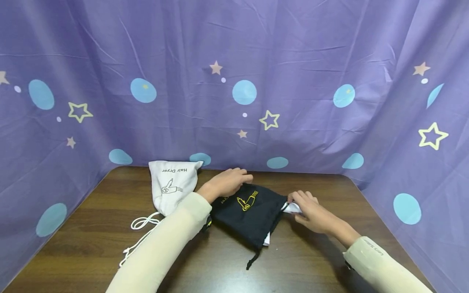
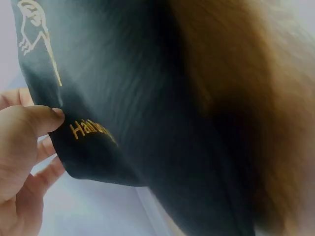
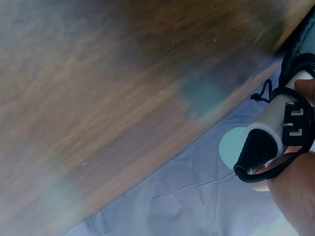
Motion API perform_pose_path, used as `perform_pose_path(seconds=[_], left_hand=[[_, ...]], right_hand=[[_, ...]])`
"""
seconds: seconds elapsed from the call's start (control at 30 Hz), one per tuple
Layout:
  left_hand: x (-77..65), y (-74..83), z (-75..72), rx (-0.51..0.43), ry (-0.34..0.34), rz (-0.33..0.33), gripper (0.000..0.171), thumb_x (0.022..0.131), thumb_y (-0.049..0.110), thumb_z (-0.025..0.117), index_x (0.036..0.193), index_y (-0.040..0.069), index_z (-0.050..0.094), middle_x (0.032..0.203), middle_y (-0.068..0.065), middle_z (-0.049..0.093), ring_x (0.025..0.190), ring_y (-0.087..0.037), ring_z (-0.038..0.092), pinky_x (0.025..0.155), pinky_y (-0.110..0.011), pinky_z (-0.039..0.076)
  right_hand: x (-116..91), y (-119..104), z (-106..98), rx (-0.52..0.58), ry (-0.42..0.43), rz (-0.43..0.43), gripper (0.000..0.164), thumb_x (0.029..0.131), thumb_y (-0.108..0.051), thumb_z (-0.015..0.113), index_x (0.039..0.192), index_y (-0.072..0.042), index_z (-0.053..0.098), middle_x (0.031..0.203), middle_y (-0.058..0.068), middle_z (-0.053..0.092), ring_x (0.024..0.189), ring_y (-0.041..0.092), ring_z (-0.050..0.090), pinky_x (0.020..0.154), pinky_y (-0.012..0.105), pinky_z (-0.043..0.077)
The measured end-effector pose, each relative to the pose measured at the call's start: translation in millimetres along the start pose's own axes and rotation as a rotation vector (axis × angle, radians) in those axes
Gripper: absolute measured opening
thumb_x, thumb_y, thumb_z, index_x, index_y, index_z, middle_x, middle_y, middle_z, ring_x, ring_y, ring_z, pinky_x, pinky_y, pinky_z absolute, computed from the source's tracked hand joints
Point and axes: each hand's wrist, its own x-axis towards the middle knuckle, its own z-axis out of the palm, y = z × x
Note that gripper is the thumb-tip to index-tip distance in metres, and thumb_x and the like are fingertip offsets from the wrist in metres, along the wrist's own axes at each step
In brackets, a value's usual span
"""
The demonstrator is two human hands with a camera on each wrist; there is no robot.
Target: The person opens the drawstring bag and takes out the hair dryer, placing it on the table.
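A black drawstring bag (image 1: 238, 221) with a yellow hair dryer drawing lies on the table, its mouth toward the right. My left hand (image 1: 229, 183) pinches the bag's far left end; in the left wrist view, the thumb (image 2: 49, 118) is on the printed side and the fingers lie behind. From the bag's mouth sticks the white handle (image 3: 268, 115) of a hair dryer, which my right hand (image 1: 311, 211) grips. The black cord (image 3: 283, 172) loops round the handle beside a two-pin plug (image 3: 297, 123). The rest of the dryer is hidden inside the bag.
A white drawstring bag (image 1: 172, 201) printed "Hair Dryer" lies at the back left, its white cords (image 1: 143, 240) trailing toward the front. The brown wooden table (image 1: 88, 228) meets a purple curtain (image 1: 300, 73) at the back and sides.
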Motion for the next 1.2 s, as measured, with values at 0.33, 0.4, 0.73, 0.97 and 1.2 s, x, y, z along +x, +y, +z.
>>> perform_pose_path(seconds=[0.33,0.4,0.73,0.97,1.2], left_hand=[[-15.5,-2.9,-1.9,-0.004,-0.012,-0.037,0.034,0.092,0.002,0.064,0.120,0.021,0.059,0.112,0.001,0.060,0.103,-0.022,0.058,0.089,-0.038,0.050],[-14.5,2.8,-2.9,-0.025,-0.003,-0.013,0.042,0.091,0.003,0.064,0.128,0.022,0.058,0.118,0.001,0.059,0.107,-0.021,0.056,0.091,-0.039,0.048],[-2.1,28.3,0.0,-0.088,0.014,0.113,0.050,0.094,-0.006,0.054,0.135,0.023,0.054,0.122,0.000,0.058,0.108,-0.018,0.058,0.094,-0.034,0.049],[-2.5,25.6,-1.0,-0.133,0.009,0.093,0.050,0.093,-0.012,0.053,0.130,0.021,0.056,0.118,-0.001,0.056,0.104,-0.019,0.057,0.095,-0.032,0.047],[-11.6,16.5,-1.9,-0.165,0.033,0.054,0.046,0.093,-0.013,0.050,0.124,0.019,0.060,0.115,-0.003,0.058,0.104,-0.022,0.057,0.096,-0.035,0.047]], right_hand=[[-4,2,-1,-0.001,-0.005,0.031,0.040,0.084,-0.002,0.076,0.114,-0.015,0.054,0.104,-0.007,0.055,0.088,0.014,0.040,0.072,0.033,0.030],[-4,2,-1,-0.005,-0.009,0.033,0.040,0.084,-0.002,0.076,0.114,-0.016,0.054,0.105,-0.006,0.055,0.088,0.014,0.040,0.073,0.033,0.030],[2,0,-1,-0.005,0.003,-0.007,0.039,0.084,-0.002,0.075,0.114,-0.013,0.054,0.107,-0.005,0.055,0.090,0.015,0.041,0.073,0.034,0.031],[3,-2,0,0.000,-0.007,-0.014,0.038,0.085,-0.004,0.075,0.116,-0.014,0.055,0.111,-0.005,0.056,0.092,0.015,0.043,0.074,0.034,0.032],[0,-1,1,-0.003,-0.004,0.004,0.038,0.085,-0.004,0.075,0.116,-0.015,0.055,0.108,-0.006,0.056,0.090,0.013,0.042,0.074,0.033,0.033]])
